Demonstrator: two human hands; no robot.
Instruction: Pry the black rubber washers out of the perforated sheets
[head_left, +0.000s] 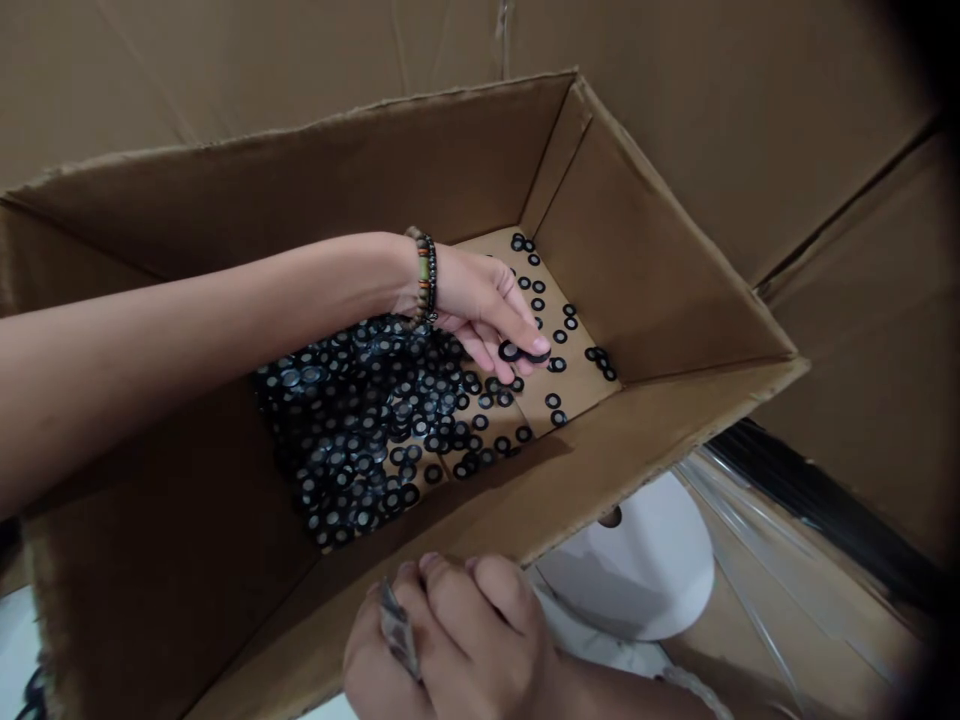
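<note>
Inside a deep open cardboard box (pixel 697 255), many small black round pieces with pale centres (pixel 360 440) lie on the floor. They are heaped toward the left and scattered on the right. My left hand (pixel 491 310), with beaded bracelets at the wrist, reaches in over the left side. Its thumb and fingers pinch a couple of black discs (pixel 511 351), held above the scattered ones. At the near rim, my right hand (pixel 457 635) has its fingers curled over the box edge. A greyish, shiny band crosses one of its fingers.
A white disc with a dark hole (pixel 645 560) lies outside the box at lower right. Clear plastic strips (pixel 750 590) and a black wrapped bundle (pixel 810 490) are beside it. Larger cardboard walls (pixel 712 90) stand behind and to the right.
</note>
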